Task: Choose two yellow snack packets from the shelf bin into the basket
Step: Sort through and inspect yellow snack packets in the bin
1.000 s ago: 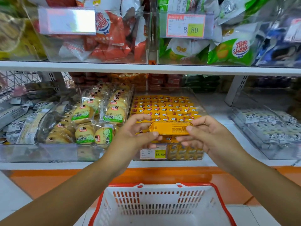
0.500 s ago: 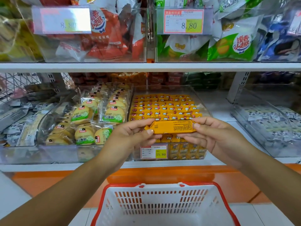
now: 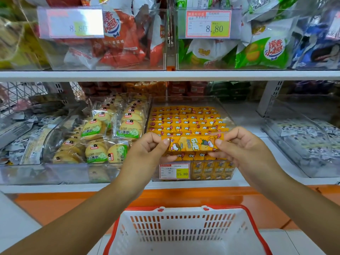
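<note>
The left hand [image 3: 147, 153] and right hand [image 3: 244, 151] pinch the ends of one yellow snack packet [image 3: 193, 143] above the shelf bin's [image 3: 228, 115] front edge. The basket [image 3: 184, 234] looks empty. Both packets must go in.

The yellow snack packet [image 3: 193, 143] is glossy printed film, as are the packets in the clear, smooth plastic bin [image 3: 228, 115] — glare on its walls. The basket [image 3: 184, 230] is matt white slotted plastic with a red rim; the price label [image 3: 174, 171] — paper.
</note>
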Motion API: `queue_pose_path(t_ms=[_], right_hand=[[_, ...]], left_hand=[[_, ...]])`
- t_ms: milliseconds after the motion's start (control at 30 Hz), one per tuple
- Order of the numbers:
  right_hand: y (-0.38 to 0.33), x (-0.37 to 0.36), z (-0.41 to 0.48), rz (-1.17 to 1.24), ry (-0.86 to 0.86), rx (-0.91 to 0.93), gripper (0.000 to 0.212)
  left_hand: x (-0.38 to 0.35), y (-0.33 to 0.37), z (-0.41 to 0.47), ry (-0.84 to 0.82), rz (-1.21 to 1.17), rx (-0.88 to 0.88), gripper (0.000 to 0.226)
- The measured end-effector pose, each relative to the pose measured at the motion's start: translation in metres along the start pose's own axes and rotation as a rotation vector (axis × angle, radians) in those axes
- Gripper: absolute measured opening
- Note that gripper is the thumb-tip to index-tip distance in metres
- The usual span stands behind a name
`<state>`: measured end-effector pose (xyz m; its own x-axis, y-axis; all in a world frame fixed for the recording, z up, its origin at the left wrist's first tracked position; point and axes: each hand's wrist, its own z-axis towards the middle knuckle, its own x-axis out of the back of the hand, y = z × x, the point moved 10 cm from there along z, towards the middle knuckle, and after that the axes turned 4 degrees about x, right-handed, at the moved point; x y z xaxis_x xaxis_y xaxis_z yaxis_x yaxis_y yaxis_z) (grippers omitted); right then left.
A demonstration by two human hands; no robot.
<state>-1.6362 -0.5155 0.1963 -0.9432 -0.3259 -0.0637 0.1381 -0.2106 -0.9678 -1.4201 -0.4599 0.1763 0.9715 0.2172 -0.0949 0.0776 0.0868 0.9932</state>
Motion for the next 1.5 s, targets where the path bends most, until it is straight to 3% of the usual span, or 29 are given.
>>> queue_pose_path(t_ms=[100, 233, 300, 433, 633, 800, 967, 1100, 1200, 1267, 1333, 1400, 1433, 1500], right_hand=[[-0.009, -0.003, -0.002, -0.030, -0.009, 0.076, 0.025], [-0.004, -0.006, -0.005, -0.126, -0.015, 0.043, 0.006], [0.001, -0.007, -0.004, -0.094, -0.038, 0.006, 0.026], [0.001, -0.006, -0.002, -0.016, -0.064, -0.001, 0.040], [0.007, -0.001, 0.001, 0.130, -0.053, -0.045, 0.035], [0.015, -0.002, 0.005, 0.180, -0.071, -0.108, 0.043], [0.013, -0.007, 0.004, 0.260, -0.172, -0.149, 0.035], [0.017, -0.003, 0.004, 0.173, -0.139, -0.145, 0.036], [0.015, -0.003, 0.003, 0.121, -0.097, -0.120, 0.004], [0.011, -0.006, 0.002, 0.121, -0.098, -0.085, 0.011], [0.009, -0.011, 0.002, 0.138, -0.112, -0.055, 0.016], [0.009, -0.013, 0.001, 0.138, -0.122, -0.044, 0.009], [0.010, -0.012, 0.002, 0.136, -0.113, -0.043, 0.005], [0.009, -0.007, 0.002, 0.120, -0.065, -0.031, 0.019]], left_hand=[[0.003, 0.006, -0.003, 0.036, -0.044, -0.045, 0.005], [0.008, 0.011, -0.004, 0.089, -0.055, -0.079, 0.007], [0.007, 0.012, -0.002, 0.064, -0.069, -0.070, 0.014], [0.001, 0.010, 0.001, -0.057, -0.099, -0.045, 0.033], [-0.001, 0.009, 0.003, -0.101, -0.176, -0.027, 0.017], [-0.002, 0.005, 0.005, -0.113, -0.173, 0.017, 0.023], [-0.003, 0.005, 0.004, -0.181, -0.165, 0.016, 0.036], [0.002, 0.004, 0.005, -0.115, -0.114, 0.008, 0.021], [0.005, 0.001, 0.006, -0.085, -0.044, 0.004, 0.014], [0.003, 0.000, 0.006, -0.092, -0.030, -0.009, 0.008], [0.000, -0.002, 0.006, -0.090, -0.038, -0.014, 0.018], [0.001, -0.003, 0.006, -0.062, -0.042, -0.018, 0.024], [0.002, -0.001, 0.005, -0.046, -0.044, -0.029, 0.019], [0.002, 0.006, 0.002, -0.028, -0.080, -0.060, 0.007]])
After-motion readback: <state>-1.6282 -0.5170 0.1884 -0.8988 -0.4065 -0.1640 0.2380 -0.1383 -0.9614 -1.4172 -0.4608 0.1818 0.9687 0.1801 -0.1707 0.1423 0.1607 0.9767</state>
